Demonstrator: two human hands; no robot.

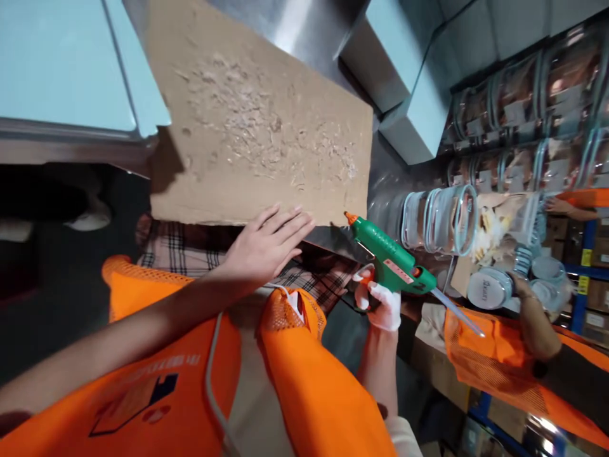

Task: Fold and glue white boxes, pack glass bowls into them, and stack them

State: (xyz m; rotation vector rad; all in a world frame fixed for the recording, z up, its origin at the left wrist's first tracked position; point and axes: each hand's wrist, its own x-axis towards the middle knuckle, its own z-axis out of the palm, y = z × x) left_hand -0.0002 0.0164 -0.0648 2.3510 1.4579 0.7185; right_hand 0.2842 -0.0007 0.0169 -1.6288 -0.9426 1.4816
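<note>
Fingers (290, 222) of the left hand (266, 244) lie flat and slightly spread on the near edge of the cardboard sheet (257, 120), holding nothing. Gloved, the right hand (380, 304) is wrapped around the grip of the glue gun (392, 260), which hides most of the handle. Green with an orange nozzle, the gun sits just beside the cardboard's right corner, a clear glue stick jutting from its back. Dried glue blotches the cardboard.

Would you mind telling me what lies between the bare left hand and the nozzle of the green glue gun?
In the head view, only the cardboard sheet's lower edge and a dark gap lie between the left hand and the glue gun in the gloved right hand.
</note>
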